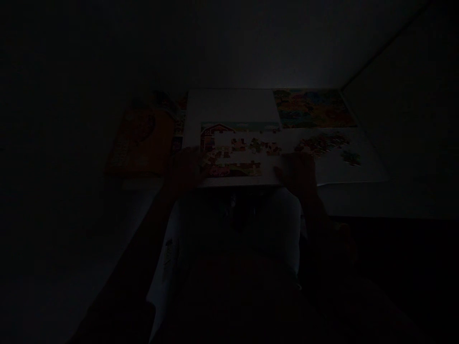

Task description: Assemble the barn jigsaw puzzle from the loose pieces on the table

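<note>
The picture is very dark. A partly joined jigsaw puzzle (236, 150) with a red barn lies on a white board (229, 107) on the table in front of me. My left hand (186, 167) rests at the puzzle's left edge. At the board's near edge, right of the puzzle, lies my right hand (299, 172). The fingers of both hands are too dim to make out. Loose puzzle pieces (322, 142) lie in a heap right of the puzzle.
A colourful reference picture (313, 109) lies at the back right of the board. An orange puzzle box (143, 141) sits to the left. A few more loose pieces (351, 156) lie far right. My lap and white shirt fill the foreground.
</note>
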`<state>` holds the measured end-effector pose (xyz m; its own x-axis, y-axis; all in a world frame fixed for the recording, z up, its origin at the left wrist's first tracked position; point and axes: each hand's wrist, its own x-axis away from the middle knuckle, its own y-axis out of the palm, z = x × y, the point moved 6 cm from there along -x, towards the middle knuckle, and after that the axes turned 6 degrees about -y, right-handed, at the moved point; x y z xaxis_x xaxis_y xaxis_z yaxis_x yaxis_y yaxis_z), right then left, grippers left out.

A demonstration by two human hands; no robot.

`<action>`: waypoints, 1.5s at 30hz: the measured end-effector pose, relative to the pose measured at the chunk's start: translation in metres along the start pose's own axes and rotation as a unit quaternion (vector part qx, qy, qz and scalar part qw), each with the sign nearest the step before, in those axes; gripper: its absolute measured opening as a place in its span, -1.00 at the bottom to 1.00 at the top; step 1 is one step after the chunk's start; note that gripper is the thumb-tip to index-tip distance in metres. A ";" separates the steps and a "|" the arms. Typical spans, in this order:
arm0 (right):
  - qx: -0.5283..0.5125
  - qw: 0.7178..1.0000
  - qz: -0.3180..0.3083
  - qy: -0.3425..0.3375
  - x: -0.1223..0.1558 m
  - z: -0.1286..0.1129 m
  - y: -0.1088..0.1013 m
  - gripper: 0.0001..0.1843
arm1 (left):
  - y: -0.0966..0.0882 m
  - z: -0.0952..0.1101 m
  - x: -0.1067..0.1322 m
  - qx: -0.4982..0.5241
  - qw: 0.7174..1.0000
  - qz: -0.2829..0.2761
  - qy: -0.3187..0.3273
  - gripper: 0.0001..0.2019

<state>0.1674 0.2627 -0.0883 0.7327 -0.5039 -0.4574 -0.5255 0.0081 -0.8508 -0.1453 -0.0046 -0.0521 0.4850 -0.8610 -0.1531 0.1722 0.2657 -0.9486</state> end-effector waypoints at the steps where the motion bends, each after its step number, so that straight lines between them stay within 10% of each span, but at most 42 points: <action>1: 0.003 1.000 -0.001 0.004 0.000 0.001 0.000 -0.40 | 0.001 -0.002 -0.001 0.004 1.000 -0.003 -0.003 -0.36; 33: -0.031 0.998 0.035 0.034 -0.001 0.003 -0.004 -0.36 | -0.011 0.018 0.002 0.098 0.990 0.097 0.020 -0.40; 45: -0.422 0.903 -0.004 0.085 -0.021 -0.120 -0.003 -0.55 | -0.023 0.115 0.003 0.113 0.977 0.167 0.070 -0.38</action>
<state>0.1014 0.1699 -0.0454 0.6983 -0.6273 -0.3448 -0.7157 -0.6206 -0.3203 -0.0493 0.0368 0.0016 0.4276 -0.7560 -0.4957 0.2158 0.6178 -0.7561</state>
